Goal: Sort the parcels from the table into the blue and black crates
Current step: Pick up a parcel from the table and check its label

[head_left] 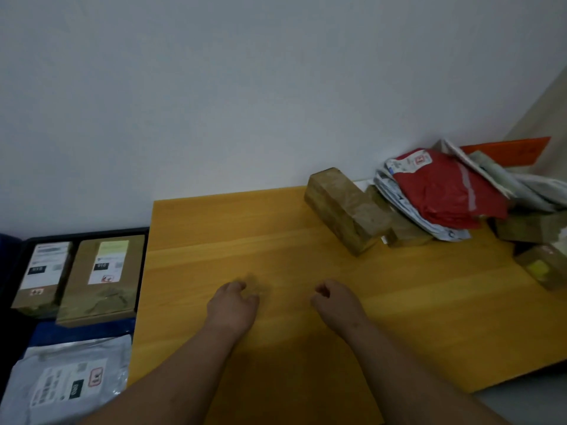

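Both hands hover empty over the wooden table (276,240), left hand (233,305) and right hand (334,299) loosely curled. Unsorted parcels (441,191) are heaped at the table's far right; sorted ones lie in the black crate (86,233) and, seemingly, a blue crate (82,331) at left. Pulling the leaning brown box (343,210) could topple the heap.

Dim, soft blur, wide-angle warp at edges.
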`<action>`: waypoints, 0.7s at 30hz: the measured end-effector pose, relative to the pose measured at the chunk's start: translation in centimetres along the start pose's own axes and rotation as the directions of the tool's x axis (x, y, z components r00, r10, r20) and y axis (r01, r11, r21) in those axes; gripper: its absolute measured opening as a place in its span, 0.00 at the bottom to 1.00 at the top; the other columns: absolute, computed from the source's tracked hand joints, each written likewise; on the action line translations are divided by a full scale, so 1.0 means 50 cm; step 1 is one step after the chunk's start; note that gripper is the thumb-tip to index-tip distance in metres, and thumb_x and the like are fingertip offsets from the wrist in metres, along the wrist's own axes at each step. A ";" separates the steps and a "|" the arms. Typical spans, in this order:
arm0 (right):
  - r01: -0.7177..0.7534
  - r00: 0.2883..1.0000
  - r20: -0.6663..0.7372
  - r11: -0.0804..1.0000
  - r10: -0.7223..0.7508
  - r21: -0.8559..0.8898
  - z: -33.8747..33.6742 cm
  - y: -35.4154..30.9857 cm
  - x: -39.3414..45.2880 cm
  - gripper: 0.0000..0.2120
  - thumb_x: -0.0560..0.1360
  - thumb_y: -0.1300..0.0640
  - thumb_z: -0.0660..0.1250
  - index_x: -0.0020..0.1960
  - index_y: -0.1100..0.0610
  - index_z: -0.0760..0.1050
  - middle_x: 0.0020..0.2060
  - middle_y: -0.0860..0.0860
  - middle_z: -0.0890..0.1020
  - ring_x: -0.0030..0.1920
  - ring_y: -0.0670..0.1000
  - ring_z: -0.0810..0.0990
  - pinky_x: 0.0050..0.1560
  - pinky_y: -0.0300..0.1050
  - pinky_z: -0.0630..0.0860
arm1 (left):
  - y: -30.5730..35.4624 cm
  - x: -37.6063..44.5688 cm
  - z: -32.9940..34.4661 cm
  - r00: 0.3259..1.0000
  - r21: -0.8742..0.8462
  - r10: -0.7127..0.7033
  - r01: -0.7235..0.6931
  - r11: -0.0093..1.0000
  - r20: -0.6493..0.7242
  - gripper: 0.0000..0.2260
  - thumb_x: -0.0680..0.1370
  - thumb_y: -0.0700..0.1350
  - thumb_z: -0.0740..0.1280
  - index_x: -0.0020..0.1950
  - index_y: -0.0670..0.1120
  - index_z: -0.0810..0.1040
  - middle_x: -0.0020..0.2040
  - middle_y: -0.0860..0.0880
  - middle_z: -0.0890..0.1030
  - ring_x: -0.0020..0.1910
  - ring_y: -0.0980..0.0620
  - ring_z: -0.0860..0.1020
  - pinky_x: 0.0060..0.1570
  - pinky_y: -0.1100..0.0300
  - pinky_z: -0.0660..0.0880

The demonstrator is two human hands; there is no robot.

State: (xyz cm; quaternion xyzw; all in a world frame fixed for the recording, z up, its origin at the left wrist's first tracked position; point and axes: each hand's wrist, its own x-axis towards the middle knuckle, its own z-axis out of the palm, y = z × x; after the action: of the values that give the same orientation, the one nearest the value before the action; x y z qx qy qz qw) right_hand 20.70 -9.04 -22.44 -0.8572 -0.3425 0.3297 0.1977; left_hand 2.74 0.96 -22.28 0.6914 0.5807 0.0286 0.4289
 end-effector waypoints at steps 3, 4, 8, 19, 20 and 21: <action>-0.033 0.998 -0.044 0.999 0.034 0.028 -0.019 0.017 0.024 0.18 0.78 0.54 0.64 0.67 0.57 0.73 0.65 0.54 0.74 0.64 0.54 0.73 0.62 0.47 0.71 | 0.013 0.014 0.017 1.000 -0.001 -0.024 0.024 1.000 0.018 0.22 0.81 0.50 0.62 0.73 0.43 0.68 0.73 0.43 0.68 0.71 0.43 0.68 0.68 0.50 0.68; -0.041 0.997 -0.057 0.999 0.042 0.023 -0.025 0.024 0.030 0.18 0.78 0.53 0.64 0.67 0.56 0.73 0.66 0.54 0.73 0.65 0.54 0.73 0.63 0.48 0.71 | 0.018 0.017 0.023 0.999 0.000 -0.033 0.033 0.999 0.024 0.22 0.81 0.50 0.62 0.73 0.44 0.68 0.73 0.43 0.68 0.71 0.43 0.68 0.68 0.50 0.68; -0.057 0.985 -0.167 0.998 0.052 -0.024 -0.074 0.048 0.075 0.22 0.76 0.51 0.66 0.68 0.54 0.72 0.68 0.54 0.70 0.67 0.55 0.69 0.65 0.48 0.68 | 0.057 0.042 0.046 0.996 -0.038 -0.078 0.079 0.996 0.040 0.22 0.82 0.51 0.62 0.74 0.44 0.68 0.73 0.43 0.68 0.70 0.41 0.69 0.68 0.48 0.68; -0.009 0.960 -0.277 0.987 -0.035 -0.158 -0.263 0.124 0.240 0.46 0.69 0.39 0.73 0.78 0.53 0.53 0.78 0.59 0.49 0.77 0.63 0.51 0.74 0.58 0.55 | 0.234 0.093 0.197 0.987 -0.204 -0.163 0.156 0.966 -0.016 0.22 0.81 0.52 0.63 0.72 0.44 0.70 0.73 0.42 0.69 0.71 0.41 0.68 0.69 0.46 0.67; -0.013 0.969 -0.245 0.987 -0.027 -0.160 -0.271 0.127 0.255 0.49 0.68 0.38 0.73 0.78 0.53 0.51 0.78 0.58 0.47 0.77 0.63 0.50 0.74 0.58 0.55 | 0.246 0.094 0.205 0.985 -0.216 -0.172 0.162 0.963 -0.026 0.22 0.81 0.52 0.63 0.72 0.44 0.70 0.72 0.42 0.70 0.70 0.41 0.69 0.69 0.46 0.67; -0.021 0.979 -0.204 0.985 -0.015 -0.170 -0.276 0.130 0.268 0.51 0.68 0.36 0.73 0.79 0.52 0.49 0.79 0.57 0.46 0.77 0.62 0.49 0.74 0.59 0.55 | 0.255 0.095 0.211 0.982 -0.228 -0.184 0.172 0.958 -0.034 0.22 0.81 0.52 0.63 0.72 0.44 0.70 0.72 0.42 0.70 0.70 0.41 0.69 0.69 0.46 0.68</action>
State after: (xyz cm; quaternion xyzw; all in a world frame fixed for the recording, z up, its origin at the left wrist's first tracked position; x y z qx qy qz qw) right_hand 40.67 -5.44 -22.13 -0.9009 -0.3461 0.2095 0.1569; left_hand 19.86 -0.48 -23.11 0.5823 0.6452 0.0743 0.4889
